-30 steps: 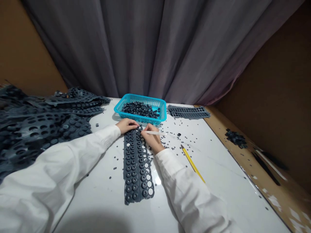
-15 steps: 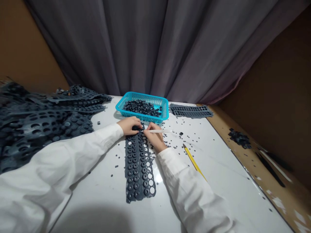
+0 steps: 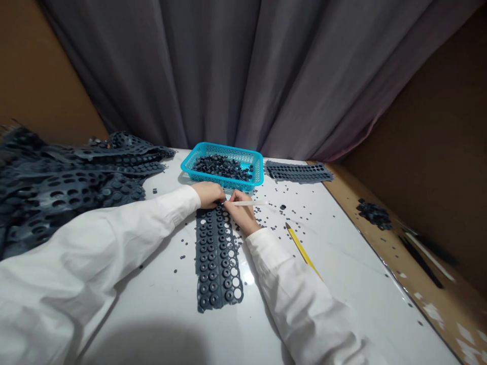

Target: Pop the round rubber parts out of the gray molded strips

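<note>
A dark rubber sheet (image 3: 217,253) with rows of round ring-shaped pieces lies lengthwise on the white table. Along its right side several round holes show the table through them. At its far end my left hand (image 3: 210,194) is closed, its fingertips bent down on something too small to make out. My right hand (image 3: 242,210) pinches a thin white stick-like tool (image 3: 253,203), whose tip meets the sheet's far end beside the left fingertips.
Just beyond my hands stands a blue basket (image 3: 222,181) of small black pieces. Dark perforated sheets (image 3: 68,187) are heaped at left, another sheet (image 3: 299,172) lies back right. A yellow-handled tool (image 3: 303,251) and small black discs lie right; black pieces (image 3: 373,214) sit farther out.
My left hand has shifted slightly right, closer to my right hand, and its fingers have drawn together over the sheet's far end. My right hand stays nearly in place.
</note>
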Demonstrator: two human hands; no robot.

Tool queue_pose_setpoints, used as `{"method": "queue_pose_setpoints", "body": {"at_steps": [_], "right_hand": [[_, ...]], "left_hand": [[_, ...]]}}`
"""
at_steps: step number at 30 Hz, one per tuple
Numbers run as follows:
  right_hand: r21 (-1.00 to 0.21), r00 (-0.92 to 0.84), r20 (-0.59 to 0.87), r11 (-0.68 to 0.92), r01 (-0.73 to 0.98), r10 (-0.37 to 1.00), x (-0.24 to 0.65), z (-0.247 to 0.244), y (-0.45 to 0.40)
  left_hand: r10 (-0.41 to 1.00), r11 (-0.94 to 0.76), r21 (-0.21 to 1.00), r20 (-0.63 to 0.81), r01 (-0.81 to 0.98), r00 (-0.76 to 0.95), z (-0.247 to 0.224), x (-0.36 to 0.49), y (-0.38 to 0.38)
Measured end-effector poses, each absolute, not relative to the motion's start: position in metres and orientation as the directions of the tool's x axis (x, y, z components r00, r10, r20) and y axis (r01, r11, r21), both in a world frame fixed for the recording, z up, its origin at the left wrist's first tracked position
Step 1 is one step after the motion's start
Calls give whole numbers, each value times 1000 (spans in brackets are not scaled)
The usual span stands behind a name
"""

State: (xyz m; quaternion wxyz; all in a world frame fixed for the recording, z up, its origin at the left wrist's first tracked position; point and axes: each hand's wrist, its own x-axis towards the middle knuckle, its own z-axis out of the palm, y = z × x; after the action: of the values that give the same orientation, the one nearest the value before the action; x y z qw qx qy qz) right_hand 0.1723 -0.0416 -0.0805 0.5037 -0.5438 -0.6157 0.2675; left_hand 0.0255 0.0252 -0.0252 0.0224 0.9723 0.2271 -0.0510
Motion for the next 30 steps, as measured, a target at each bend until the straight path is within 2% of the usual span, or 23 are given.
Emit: {"method": "queue_pose_setpoints", "body": {"at_steps": [14, 17, 20, 22, 25, 30], "right_hand": [[-880, 121, 335, 264, 395, 934, 171, -82, -41], [-883, 117, 340, 274, 380, 933, 171, -82, -41], [-885, 127, 335, 265, 383, 934, 170, -81, -42], [-885, 129, 330, 258, 388, 935, 170, -80, -42], [-885, 124, 326, 257, 387, 937, 170, -81, -42], [-899, 117, 314, 255, 357, 942, 172, -81, -43]], "left_hand": [[365, -923, 108, -48, 368, 930, -36, 25, 35], [365, -911, 219, 27, 351, 931, -43, 13, 40], [441, -859, 349, 132, 375, 888, -52, 2, 41], [479, -837, 386, 171, 389, 861, -57, -2, 41], [456, -849, 371, 154, 377, 877, -58, 0, 41], [368, -903, 270, 90, 334, 925, -51, 6, 41]]}}
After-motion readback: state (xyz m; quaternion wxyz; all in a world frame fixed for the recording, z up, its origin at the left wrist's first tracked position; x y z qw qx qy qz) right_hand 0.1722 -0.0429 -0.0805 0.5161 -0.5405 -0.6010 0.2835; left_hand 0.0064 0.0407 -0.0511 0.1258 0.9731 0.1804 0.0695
